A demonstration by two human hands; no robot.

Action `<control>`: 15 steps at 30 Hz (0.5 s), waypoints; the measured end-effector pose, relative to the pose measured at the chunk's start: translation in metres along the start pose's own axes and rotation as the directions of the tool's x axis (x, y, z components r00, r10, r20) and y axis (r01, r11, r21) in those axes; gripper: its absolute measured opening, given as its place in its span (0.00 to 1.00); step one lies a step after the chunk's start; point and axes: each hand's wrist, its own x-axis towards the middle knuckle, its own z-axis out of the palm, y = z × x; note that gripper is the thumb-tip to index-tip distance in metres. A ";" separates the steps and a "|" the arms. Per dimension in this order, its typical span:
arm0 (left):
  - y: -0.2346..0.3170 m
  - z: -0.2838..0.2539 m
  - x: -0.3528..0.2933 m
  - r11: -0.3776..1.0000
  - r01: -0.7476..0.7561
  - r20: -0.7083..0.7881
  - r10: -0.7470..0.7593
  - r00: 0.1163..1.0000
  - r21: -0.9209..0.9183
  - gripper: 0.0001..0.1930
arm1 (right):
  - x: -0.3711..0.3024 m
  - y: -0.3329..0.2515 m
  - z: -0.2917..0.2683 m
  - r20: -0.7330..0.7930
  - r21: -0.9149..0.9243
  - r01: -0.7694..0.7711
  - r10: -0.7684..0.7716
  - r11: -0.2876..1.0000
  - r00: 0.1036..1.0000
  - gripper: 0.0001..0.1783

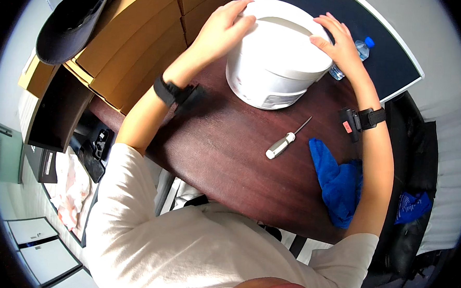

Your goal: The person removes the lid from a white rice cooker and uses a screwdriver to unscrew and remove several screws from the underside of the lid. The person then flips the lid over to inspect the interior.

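Note:
A white, round, rice-cooker-like appliance [274, 57] stands upright at the far side of the dark red-brown table [224, 159]. A pale raised band arches over its top, and a grey printed label is low on its near side. My left hand [223, 29] grips the upper left of the band, thumb toward the middle. On the upper right, my right hand [342, 43] is closed over the edge, fingers curled round it. The far side and the undersides of my fingers are hidden. A screwdriver [282, 145] with a pale handle lies in front of the appliance.
A crumpled blue cloth [335, 183] lies beside my right forearm. Behind my right hand is a water bottle [361, 49] with a blue cap, near a dark white-edged panel [389, 53]. Stacked cardboard boxes [137, 40] rise at the left, with a dark cap [72, 26] on them.

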 end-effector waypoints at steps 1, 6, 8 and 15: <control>0.009 -0.004 -0.007 0.947 -0.103 -0.033 0.119 0.992 0.303 0.25 | 0.000 0.003 0.000 0.015 0.016 -0.041 0.041 0.999 0.999 0.35; 0.030 -0.029 -0.015 0.964 -0.078 -0.032 0.089 0.996 0.254 0.16 | 0.006 0.002 -0.011 0.069 0.009 -0.180 0.179 0.984 0.981 0.40; 0.027 -0.042 -0.006 1.000 -0.009 -0.056 0.009 0.998 0.000 0.16 | 0.007 -0.026 -0.023 -0.064 0.067 -0.185 0.189 0.980 0.980 0.36; -0.009 -0.030 0.012 0.946 -0.300 -0.085 0.291 0.953 -0.123 0.27 | -0.029 -0.128 -0.019 -0.295 -0.006 0.147 -0.143 0.989 0.945 0.25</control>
